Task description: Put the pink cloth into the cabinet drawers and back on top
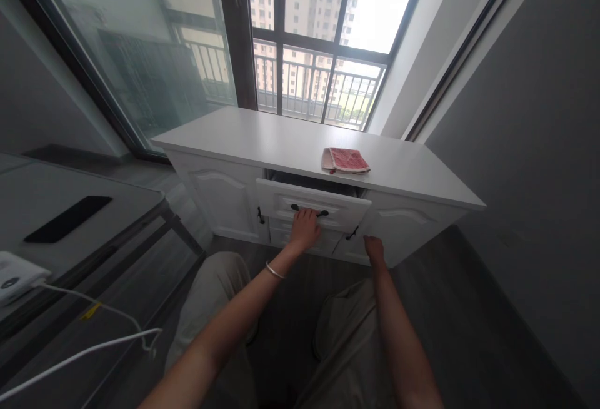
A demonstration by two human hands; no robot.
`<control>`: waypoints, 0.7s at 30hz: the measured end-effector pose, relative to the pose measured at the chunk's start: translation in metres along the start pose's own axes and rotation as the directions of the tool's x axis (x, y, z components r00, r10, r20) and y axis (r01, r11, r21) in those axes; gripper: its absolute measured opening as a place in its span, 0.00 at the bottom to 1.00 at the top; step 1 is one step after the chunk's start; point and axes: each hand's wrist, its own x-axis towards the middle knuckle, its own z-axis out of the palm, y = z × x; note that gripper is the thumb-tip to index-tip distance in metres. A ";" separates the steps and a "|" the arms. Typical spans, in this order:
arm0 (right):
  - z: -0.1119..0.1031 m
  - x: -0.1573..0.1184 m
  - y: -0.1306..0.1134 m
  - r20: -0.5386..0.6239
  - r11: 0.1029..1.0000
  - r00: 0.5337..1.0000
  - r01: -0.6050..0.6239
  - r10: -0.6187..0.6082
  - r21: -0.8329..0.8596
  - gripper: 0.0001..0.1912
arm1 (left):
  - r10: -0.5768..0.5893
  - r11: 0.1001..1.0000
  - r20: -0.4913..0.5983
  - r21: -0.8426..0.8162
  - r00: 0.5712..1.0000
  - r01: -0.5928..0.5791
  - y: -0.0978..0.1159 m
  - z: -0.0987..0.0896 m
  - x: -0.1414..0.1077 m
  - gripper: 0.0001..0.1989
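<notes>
My left hand has its fingers wrapped over the dark handle of the top middle drawer. That drawer stands partly pulled out of the white cabinet, with a dark gap showing above its front. My right hand is held in front of the right cabinet door, fingers curled in; whether anything is inside them is hidden. A folded red and white cloth lies on the cabinet top, just behind the open drawer.
On the left stands a table bearing a black flat object and a white device. A white cable hangs by the table. Glass windows rise behind the cabinet, and a grey wall is at right.
</notes>
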 end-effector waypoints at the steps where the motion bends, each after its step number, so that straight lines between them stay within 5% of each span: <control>1: -0.001 0.000 -0.001 -0.006 1.000 1.000 -0.003 0.003 0.021 0.18 | 0.006 1.000 -0.012 -0.015 1.000 -0.007 0.002 -0.001 -0.012 0.20; 12: 0.003 0.007 0.009 -0.021 0.905 1.000 0.010 -0.001 0.426 0.20 | -0.020 0.992 -0.114 -0.124 0.993 0.006 0.033 -0.022 -0.124 0.18; 21: 0.000 0.008 0.008 -0.088 0.881 0.996 0.038 0.004 0.472 0.26 | -0.023 0.937 -0.140 -0.347 0.990 -0.028 0.031 -0.042 -0.141 0.18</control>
